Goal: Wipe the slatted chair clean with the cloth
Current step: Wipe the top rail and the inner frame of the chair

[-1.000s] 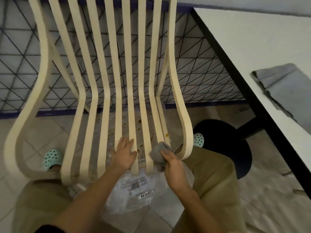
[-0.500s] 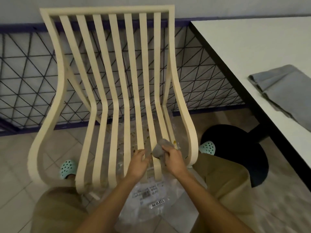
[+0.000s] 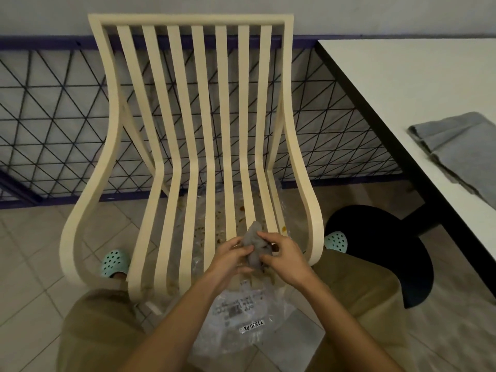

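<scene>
a: cream slatted chair [image 3: 188, 19], upright against a dark wire-mesh fence [image 3: 53, 116], brown spots low by the right seat slats.
b: beside that?
a: white table [image 3: 402, 84] on the right, folded grey towel [image 3: 461, 146] lying on top.
b: under the seat?
a: clear plastic bag [image 3: 241, 318] with a printed label, flat on the tiles [image 3: 32, 264].
b: and the hands?
a: left hand [image 3: 228, 256] and right hand [image 3: 284, 256] close together over the front right slats, both pinching the bunched grey cloth [image 3: 253, 242] between them, fingers curled round.
b: cloth touching the slats?
a: cannot tell; just over the seat's front.
</scene>
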